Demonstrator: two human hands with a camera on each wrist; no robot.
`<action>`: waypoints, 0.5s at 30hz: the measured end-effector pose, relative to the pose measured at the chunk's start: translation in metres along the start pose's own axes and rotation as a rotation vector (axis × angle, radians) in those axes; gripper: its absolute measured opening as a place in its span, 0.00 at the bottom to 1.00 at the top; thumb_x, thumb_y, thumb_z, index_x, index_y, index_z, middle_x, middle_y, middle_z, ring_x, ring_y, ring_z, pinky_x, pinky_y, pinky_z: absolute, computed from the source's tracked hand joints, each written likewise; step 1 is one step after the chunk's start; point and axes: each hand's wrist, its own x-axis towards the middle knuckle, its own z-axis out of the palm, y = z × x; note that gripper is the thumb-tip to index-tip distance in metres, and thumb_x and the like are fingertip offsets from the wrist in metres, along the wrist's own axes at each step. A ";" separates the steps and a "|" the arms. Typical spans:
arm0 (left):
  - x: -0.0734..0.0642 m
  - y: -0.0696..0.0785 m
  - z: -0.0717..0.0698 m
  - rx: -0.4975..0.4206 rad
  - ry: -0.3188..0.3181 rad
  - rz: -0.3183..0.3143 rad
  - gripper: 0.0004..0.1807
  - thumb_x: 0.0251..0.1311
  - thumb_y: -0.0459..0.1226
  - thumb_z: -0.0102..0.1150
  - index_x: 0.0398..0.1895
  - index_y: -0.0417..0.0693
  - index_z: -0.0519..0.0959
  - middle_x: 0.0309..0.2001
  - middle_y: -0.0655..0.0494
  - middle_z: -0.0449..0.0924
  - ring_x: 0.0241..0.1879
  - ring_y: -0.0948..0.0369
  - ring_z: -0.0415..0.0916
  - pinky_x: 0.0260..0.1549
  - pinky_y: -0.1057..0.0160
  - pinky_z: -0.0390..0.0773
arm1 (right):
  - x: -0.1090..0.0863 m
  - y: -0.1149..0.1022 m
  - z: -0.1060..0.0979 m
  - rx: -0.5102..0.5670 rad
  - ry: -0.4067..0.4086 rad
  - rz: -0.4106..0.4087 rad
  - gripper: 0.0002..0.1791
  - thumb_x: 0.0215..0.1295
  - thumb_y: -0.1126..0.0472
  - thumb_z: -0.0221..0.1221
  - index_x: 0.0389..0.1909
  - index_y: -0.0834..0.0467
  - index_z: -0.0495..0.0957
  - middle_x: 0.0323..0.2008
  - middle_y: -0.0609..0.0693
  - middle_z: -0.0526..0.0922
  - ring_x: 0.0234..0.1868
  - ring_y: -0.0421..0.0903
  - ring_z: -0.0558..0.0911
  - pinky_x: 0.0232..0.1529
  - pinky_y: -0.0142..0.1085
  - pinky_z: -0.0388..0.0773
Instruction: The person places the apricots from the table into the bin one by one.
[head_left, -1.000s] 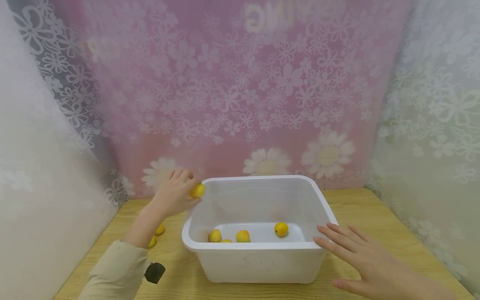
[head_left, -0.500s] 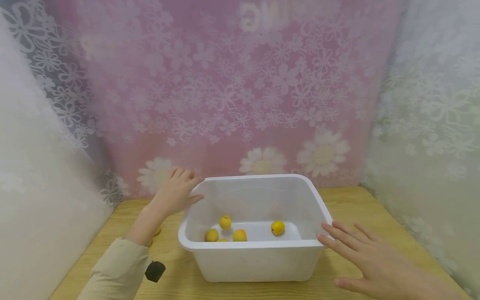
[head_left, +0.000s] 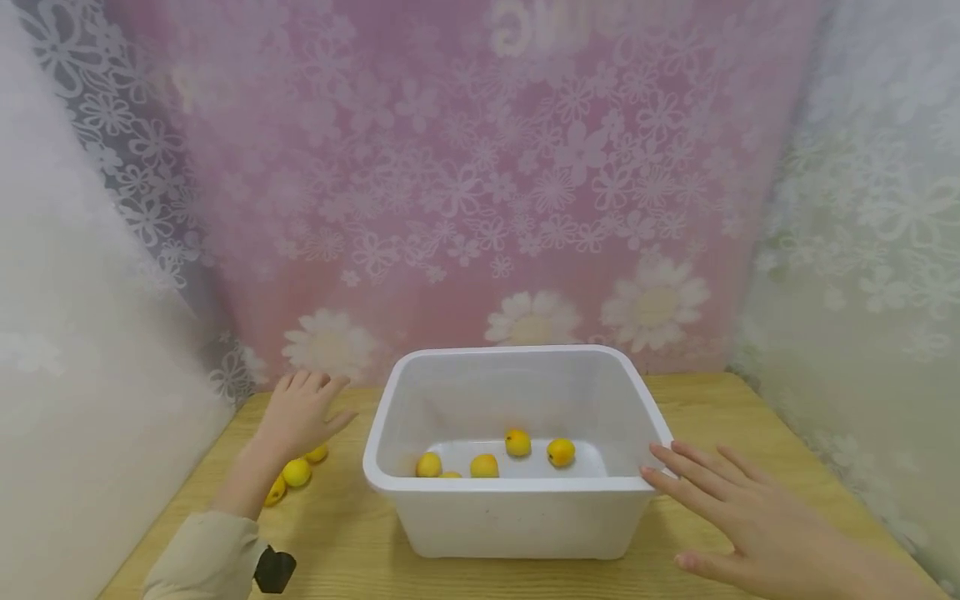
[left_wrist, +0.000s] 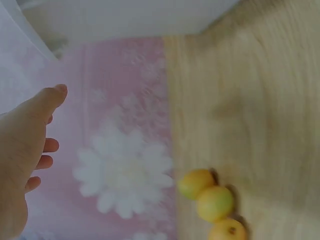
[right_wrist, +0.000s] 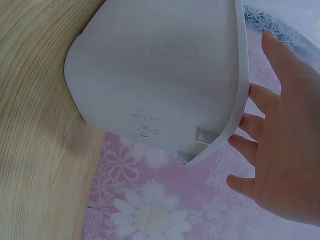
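Note:
Several small yellow-orange fruits that look like loquats lie on the floor of a white plastic tub. Left of the tub, my left hand hovers with fingers and thumb spread, holding nothing. Below it on the table sit three more loquats, close together in a row; the left wrist view shows these loquats beyond the hand. My right hand has its fingers stretched out, with the fingertips at the tub's right front rim. In the right wrist view, those fingertips meet the rim's outer edge.
A wood-grain table carries the tub. Flower-patterned curtains, pink at the back and whitish at both sides, enclose the tabletop. A small black object is at the left sleeve's cuff.
My left hand let go of a loquat over the tub's left rim, then drew back left. That loquat rolled rightward across the tub floor. My right hand stays at the rim.

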 end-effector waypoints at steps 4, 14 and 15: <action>-0.021 -0.013 0.013 0.003 -0.069 -0.064 0.29 0.53 0.49 0.62 0.53 0.39 0.74 0.44 0.41 0.73 0.46 0.42 0.68 0.45 0.41 0.66 | 0.000 0.001 0.001 -0.002 -0.002 -0.004 0.44 0.53 0.38 0.60 0.68 0.54 0.61 0.68 0.51 0.58 0.71 0.41 0.45 0.67 0.34 0.28; -0.067 -0.037 0.044 0.013 -0.141 -0.172 0.32 0.50 0.52 0.64 0.52 0.39 0.74 0.37 0.45 0.72 0.45 0.42 0.69 0.45 0.40 0.66 | 0.000 0.001 0.004 -0.014 0.017 0.003 0.44 0.52 0.37 0.60 0.67 0.55 0.62 0.67 0.51 0.61 0.71 0.40 0.45 0.67 0.33 0.28; -0.071 -0.039 0.046 0.008 -0.154 -0.186 0.32 0.50 0.52 0.63 0.52 0.38 0.74 0.37 0.44 0.72 0.45 0.41 0.69 0.45 0.40 0.66 | 0.000 0.001 0.004 -0.013 0.017 0.004 0.44 0.52 0.37 0.60 0.67 0.55 0.62 0.67 0.51 0.61 0.71 0.40 0.45 0.67 0.33 0.28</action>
